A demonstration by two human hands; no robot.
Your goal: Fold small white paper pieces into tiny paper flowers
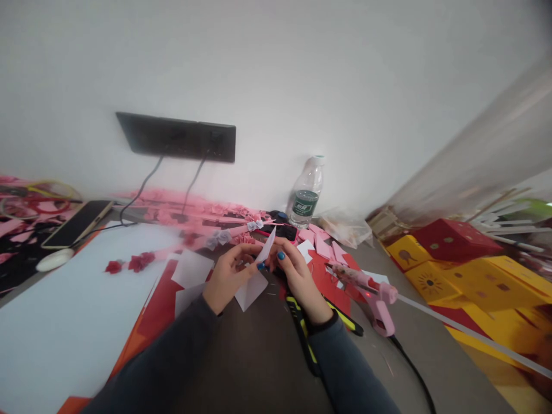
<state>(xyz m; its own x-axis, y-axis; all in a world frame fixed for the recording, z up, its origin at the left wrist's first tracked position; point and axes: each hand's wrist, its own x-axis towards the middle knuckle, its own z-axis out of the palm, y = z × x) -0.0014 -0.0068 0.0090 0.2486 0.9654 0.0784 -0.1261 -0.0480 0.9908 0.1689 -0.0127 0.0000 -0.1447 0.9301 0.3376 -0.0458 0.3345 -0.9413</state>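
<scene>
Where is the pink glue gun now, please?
In the head view, the pink glue gun is right of the right hand, its front end by the red paper.

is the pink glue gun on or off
The glue gun seems on: a small red light glows on it. Whether its tip is hot, I cannot tell.

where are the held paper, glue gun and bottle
Held paper [267, 246], head view: middle of its raised part
Glue gun [380, 305], head view: upper handle
Bottle [306, 202], head view: green label

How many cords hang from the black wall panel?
2: a left cord curving down near the phone, a right cord dropping toward the pink flowers. More may be hidden.
</scene>
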